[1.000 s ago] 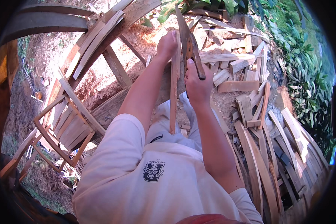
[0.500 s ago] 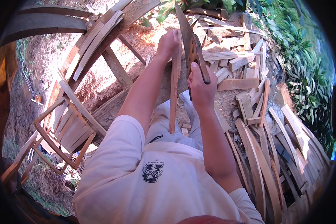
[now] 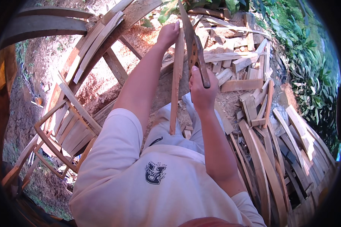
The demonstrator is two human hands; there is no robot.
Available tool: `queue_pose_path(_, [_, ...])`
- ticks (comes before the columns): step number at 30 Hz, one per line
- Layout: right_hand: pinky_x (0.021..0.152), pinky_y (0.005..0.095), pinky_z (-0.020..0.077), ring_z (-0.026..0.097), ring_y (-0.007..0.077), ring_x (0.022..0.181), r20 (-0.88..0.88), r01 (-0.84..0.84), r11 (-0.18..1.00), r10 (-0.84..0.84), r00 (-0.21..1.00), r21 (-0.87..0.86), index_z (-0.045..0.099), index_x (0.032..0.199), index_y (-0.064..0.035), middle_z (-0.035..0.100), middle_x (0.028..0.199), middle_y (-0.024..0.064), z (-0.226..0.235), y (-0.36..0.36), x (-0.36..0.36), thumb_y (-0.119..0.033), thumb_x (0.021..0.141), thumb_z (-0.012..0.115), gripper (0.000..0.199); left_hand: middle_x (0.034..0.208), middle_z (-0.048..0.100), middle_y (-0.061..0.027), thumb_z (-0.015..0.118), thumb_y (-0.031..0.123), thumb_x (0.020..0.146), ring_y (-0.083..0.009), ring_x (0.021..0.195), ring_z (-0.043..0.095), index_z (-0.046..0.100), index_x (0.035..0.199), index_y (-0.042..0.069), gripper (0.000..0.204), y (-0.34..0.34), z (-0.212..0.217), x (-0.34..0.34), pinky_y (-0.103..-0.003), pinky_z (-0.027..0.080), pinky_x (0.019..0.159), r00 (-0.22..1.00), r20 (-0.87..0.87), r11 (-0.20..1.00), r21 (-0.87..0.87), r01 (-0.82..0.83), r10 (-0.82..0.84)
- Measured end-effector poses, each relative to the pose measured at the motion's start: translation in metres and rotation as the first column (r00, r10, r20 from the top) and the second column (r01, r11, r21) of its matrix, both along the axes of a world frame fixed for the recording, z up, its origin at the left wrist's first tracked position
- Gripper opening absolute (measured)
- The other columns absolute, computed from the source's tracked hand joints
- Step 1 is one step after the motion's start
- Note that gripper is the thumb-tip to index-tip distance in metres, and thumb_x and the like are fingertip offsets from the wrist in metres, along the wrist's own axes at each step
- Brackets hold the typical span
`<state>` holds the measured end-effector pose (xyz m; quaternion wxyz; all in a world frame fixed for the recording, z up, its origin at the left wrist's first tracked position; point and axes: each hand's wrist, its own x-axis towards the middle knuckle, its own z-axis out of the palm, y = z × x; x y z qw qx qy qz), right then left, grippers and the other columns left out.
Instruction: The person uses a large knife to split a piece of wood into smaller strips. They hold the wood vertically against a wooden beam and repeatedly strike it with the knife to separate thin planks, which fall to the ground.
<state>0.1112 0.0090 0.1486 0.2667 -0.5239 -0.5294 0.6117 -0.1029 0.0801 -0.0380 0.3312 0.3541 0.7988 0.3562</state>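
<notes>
Gripping the saw (image 3: pixel 195 53) by its wooden handle, your right hand (image 3: pixel 203 90) is closing firmly around it, with the thumb lying along the near side and the blade pointing away from you. Your left hand (image 3: pixel 168 36) is curling beside the far end of a narrow wooden strip (image 3: pixel 176 83); whether its fingers are closing on the wood, you cannot tell from this angle. That strip is running lengthwise in front of you, between your two forearms, its near end showing over your grey trousers (image 3: pixel 159 130). The saw is standing just to the right of the strip, and whether the two are touching is hard to tell. Behind the strip, a broad plank (image 3: pixel 163 92) is slanting across. To your right, short offcuts (image 3: pixel 241 85) are lying in a jumble, with long boards (image 3: pixel 258 162) spreading nearer you. To your left, a wooden frame (image 3: pixel 57 150) is leaning near other timber, while leafy plants (image 3: pixel 316 89) are bordering the far right.
</notes>
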Motion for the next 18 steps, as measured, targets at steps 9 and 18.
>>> queue_pose_path(9, [0.050, 0.0265, 0.0349, 0.043, 0.0057, 0.054, -0.061, 0.056, 0.995, -0.061, 0.996, -0.078, 0.055, 0.078, -0.0053, 0.047, 0.062, -0.0035, -0.002, 0.021, -0.013, -0.014, 0.102, 0.063, 0.027, 0.076, 0.067, -0.0285, 0.040, 0.038, 0.107, -0.0484, 0.076, 0.066, 0.070, 0.078, -0.003, 0.058, 0.001, 0.013, 0.013, -0.054, 0.052, 0.078, 0.997, -0.023, 0.997, -0.008, -0.077, 0.077])
queue_pose_path(18, [0.048, 0.0255, 0.0351, 0.043, 0.0056, 0.052, -0.048, 0.042, 0.985, -0.051, 0.998, -0.167, 0.054, 0.080, -0.0068, 0.048, 0.062, -0.0034, 0.013, 0.014, -0.006, -0.013, 0.103, 0.062, 0.025, 0.080, 0.068, -0.0307, 0.041, 0.038, 0.109, -0.0490, 0.079, 0.067, 0.072, 0.081, -0.004, 0.058, 0.007, 0.017, 0.013, -0.056, 0.053, 0.079, 0.995, -0.092, 0.998, -0.034, -0.048, 0.044])
